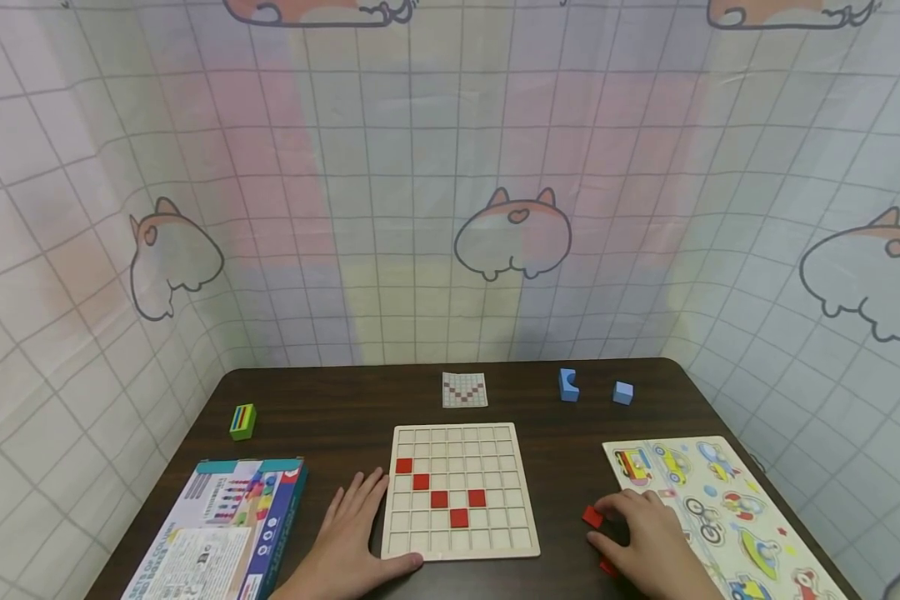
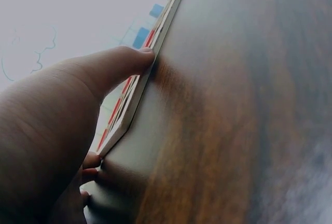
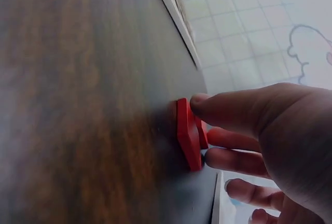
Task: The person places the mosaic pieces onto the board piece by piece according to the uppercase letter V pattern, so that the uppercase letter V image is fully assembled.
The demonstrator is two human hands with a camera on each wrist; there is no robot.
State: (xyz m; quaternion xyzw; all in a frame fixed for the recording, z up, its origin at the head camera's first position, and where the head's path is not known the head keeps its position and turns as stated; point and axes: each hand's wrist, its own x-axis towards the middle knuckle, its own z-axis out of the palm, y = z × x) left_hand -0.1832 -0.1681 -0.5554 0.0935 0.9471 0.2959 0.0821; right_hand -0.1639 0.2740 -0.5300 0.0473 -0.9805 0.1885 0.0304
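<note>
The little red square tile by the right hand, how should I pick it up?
Pinch the flat red square tile by its two thin side edges, coming from above with thumb and fingertip. It lies flat on the dark wooden table, so only the edges offer a hold. The right hand is already touching it.

wooden grid board (image 1: 459, 437): pale, square, shallow cells, lying flat on the dark table (image 1: 330, 408), near centre. five red square tiles (image 1: 438, 499) seated in its cells, forming a partial v: four stepping down from upper left to a low point, one rising to the right. left near corner and left edge of the board touched by the left hand (image 1: 348, 533), thumb on the near edge.

loose red tile (image 1: 592, 517): thin, flat square, same red, on the table right of the board, just left of the right hand (image 1: 645, 533); in the right wrist view fingertips (image 3: 199, 102) touch a stack of two such tiles (image 3: 189, 133). another red piece (image 1: 607, 568) shows near that hand, partly hidden.
</note>
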